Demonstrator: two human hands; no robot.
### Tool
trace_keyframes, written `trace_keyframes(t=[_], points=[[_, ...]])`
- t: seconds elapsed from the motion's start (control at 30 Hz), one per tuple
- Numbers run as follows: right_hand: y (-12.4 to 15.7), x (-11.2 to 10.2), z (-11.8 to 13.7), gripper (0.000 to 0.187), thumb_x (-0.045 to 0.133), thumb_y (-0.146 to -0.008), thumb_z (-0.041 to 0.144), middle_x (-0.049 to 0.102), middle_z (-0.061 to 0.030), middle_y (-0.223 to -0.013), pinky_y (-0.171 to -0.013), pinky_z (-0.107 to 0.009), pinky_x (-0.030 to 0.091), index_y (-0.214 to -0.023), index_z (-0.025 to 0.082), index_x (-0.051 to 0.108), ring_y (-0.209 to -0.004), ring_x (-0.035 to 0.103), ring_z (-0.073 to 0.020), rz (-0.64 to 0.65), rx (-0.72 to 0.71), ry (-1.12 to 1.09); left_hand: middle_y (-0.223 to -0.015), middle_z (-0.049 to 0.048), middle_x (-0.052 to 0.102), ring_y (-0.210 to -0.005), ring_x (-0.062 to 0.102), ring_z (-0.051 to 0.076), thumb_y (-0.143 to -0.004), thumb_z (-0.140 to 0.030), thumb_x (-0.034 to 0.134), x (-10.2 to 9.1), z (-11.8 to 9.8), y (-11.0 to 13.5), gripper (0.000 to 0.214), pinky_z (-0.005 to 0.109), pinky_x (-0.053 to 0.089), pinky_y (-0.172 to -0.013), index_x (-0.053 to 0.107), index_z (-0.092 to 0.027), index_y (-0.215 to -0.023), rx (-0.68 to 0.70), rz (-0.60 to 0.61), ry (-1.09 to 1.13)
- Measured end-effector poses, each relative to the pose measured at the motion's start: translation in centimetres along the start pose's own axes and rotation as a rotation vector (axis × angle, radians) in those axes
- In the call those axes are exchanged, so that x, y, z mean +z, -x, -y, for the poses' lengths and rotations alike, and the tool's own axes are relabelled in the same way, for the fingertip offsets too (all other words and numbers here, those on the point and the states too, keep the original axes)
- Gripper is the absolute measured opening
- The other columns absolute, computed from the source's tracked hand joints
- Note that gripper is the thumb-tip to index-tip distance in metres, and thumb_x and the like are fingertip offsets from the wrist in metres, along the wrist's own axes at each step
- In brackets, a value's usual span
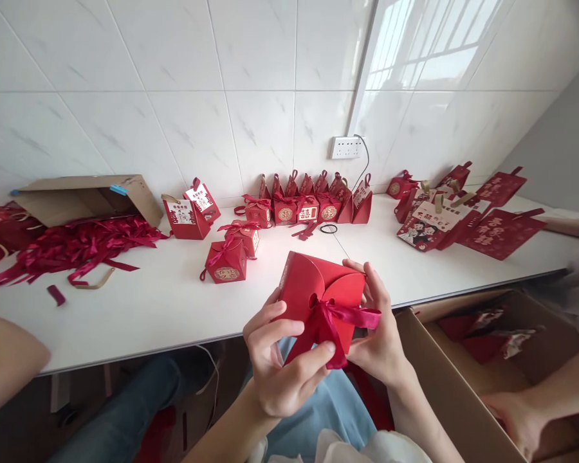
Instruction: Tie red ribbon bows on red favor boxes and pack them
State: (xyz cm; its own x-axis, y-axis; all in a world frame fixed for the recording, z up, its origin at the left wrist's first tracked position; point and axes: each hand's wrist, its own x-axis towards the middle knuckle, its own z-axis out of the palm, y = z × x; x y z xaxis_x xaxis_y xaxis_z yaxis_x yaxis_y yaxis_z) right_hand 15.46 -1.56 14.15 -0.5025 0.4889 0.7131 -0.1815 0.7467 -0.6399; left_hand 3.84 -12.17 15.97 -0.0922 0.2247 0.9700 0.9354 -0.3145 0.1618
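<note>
Between my two hands, above my lap at the table's front edge, is a red gift box [296, 283] with curved overlapping flaps on top. A crimson ribbon [350, 314] runs through the holes in the flaps and is knotted there, its ends hanging loose. My left hand [282, 360] grips the box's left side, with the thumb on a ribbon end. Around the right side wraps my right hand [379, 328], its fingers partly behind the box. Two ribbon-tied red boxes [226, 260] stand on the table just beyond my left hand.
Several small red boxes [285, 211] line the wall below a socket [346, 148]. At left, crimson ribbons [91, 247] spill from a cardboard box [91, 196]. Red gift bags [429, 222] stand at right. A co-worker's hand [521, 418] reaches into a carton [458, 386]; another person's arm [9, 350] is at left.
</note>
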Motion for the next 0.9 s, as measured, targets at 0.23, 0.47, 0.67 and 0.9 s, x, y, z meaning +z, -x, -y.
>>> trace_keyframes(t=[0.23, 0.47, 0.67, 0.9], points=[[0.6, -1.1, 0.7, 0.101, 0.078, -0.07, 0.033, 0.03, -0.0152, -0.145, -0.1, -0.051, 0.043, -0.147, 0.032, 0.012, -0.13, 0.038, -0.0331, -0.011, 0.008, 0.004, -0.089, 0.0047, 0.042, -0.106, 0.045, 0.022, -0.086, -0.025, 0.051, 0.2, -0.8, 0.1, 0.018, 0.038, 0.047, -0.089, 0.063, -0.023, -0.072, 0.012, 0.006, 0.032], [1.1, -1.8, 0.8, 0.106, 0.082, -0.065, 0.028, 0.029, -0.0132, -0.146, -0.099, -0.051, 0.043, -0.146, 0.034, 0.013, -0.13, 0.038, -0.0327, -0.026, 0.022, -0.048, -0.09, 0.0048, 0.041, -0.104, 0.045, 0.021, -0.087, -0.019, 0.051, 0.6, -1.6, -0.4, 0.016, 0.041, 0.049, -0.089, 0.063, -0.022, -0.076, 0.025, 0.002, 0.075], [1.5, -2.4, 0.7, 0.106, 0.082, -0.065, 0.027, 0.03, -0.0118, -0.146, -0.098, -0.05, 0.044, -0.146, 0.035, 0.014, -0.131, 0.037, -0.0322, -0.044, 0.038, -0.06, -0.091, 0.0052, 0.041, -0.104, 0.045, 0.021, -0.087, -0.019, 0.051, 1.1, -2.0, -0.3, 0.016, 0.043, 0.049, -0.088, 0.062, -0.02, -0.076, 0.036, 0.005, 0.094], [2.0, -3.0, 0.6, 0.106, 0.083, -0.064, 0.026, 0.031, -0.0116, -0.146, -0.099, -0.048, 0.044, -0.146, 0.034, 0.016, -0.131, 0.037, -0.0318, -0.062, 0.043, -0.063, -0.083, 0.0031, 0.037, -0.09, 0.046, 0.018, -0.086, -0.016, 0.053, 1.2, -2.7, -0.9, 0.014, 0.033, 0.051, -0.072, 0.06, -0.02, -0.075, 0.037, 0.02, 0.07]])
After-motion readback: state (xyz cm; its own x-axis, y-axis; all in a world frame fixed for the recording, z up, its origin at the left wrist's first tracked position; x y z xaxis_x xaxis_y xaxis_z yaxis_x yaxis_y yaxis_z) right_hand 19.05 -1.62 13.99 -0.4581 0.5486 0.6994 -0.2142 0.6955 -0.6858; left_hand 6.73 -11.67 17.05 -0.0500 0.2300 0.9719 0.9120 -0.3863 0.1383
